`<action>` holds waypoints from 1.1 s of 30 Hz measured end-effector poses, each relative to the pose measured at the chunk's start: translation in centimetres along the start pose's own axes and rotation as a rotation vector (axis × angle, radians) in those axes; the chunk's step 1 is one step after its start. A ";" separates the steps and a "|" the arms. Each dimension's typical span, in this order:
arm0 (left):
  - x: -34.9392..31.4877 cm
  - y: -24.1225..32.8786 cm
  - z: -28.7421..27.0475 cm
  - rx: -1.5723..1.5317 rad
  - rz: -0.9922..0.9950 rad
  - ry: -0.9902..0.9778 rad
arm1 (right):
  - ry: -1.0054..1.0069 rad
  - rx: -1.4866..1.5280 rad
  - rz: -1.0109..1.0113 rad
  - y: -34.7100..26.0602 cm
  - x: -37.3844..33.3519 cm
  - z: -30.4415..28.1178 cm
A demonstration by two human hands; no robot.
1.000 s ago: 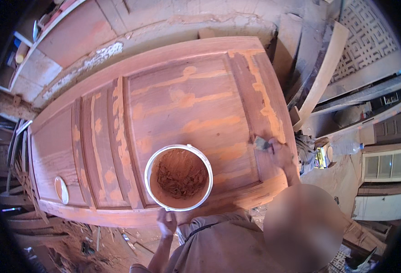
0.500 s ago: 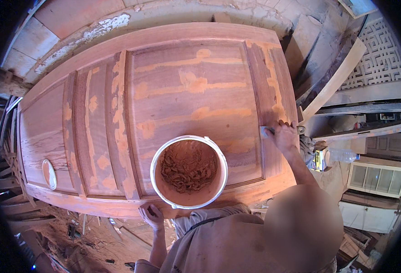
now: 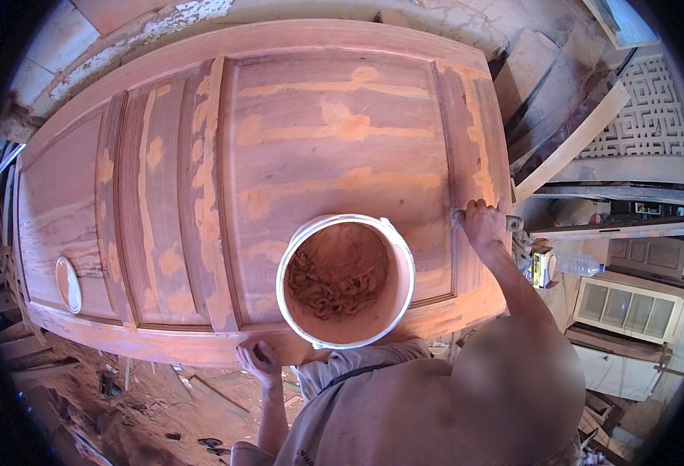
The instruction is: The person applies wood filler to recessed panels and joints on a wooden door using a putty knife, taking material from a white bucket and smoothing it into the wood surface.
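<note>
Now, hands apart: right hand (image 3: 485,226) closed on the scraper (image 3: 457,217) near the right edge of the door (image 3: 342,163), left hand (image 3: 259,360) half-curled by its front edge, grip unclear; bucket (image 3: 402,268) between, wide room leftward to the lid (image 3: 68,284).

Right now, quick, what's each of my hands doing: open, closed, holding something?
Left hand: loosely curled; can't tell whether it holds anything.
Right hand: closed, holding a scraper.

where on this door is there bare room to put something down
Left panel: no objects beyond the white-rimmed disc, so likely the best spot. Large panel: nothing stands on it beyond the bucket, but orange streaks cross it. Crowded: the near edge, with the bucket and left hand, and the right end, where the right hand holds a scraper.
</note>
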State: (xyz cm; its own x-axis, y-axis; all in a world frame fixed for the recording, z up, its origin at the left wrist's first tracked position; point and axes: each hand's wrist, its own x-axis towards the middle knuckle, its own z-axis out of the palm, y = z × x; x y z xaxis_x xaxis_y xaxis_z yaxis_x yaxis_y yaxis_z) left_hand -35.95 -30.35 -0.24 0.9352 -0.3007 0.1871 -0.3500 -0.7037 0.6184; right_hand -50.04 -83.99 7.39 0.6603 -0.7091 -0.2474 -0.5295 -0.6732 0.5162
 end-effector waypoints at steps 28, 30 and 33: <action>-0.1 -0.4 0.0 0.080 0.042 0.024 | 0.043 0.384 -0.225 3.7 0.0 0.3; -0.1 -0.2 0.0 0.053 0.039 0.031 | -0.075 0.299 -0.171 3.9 0.5 1.2; -0.2 -0.6 -0.2 0.055 0.042 0.009 | -0.049 0.248 -0.189 3.7 0.8 0.7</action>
State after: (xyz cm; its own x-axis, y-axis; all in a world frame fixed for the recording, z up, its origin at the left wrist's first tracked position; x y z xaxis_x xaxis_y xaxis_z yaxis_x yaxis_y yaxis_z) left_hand -35.95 -29.74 -0.45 0.9201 -0.3246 0.2193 -0.3909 -0.7249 0.5672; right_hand -51.85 -87.19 8.58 0.7362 -0.5716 -0.3623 -0.5174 -0.8205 0.2431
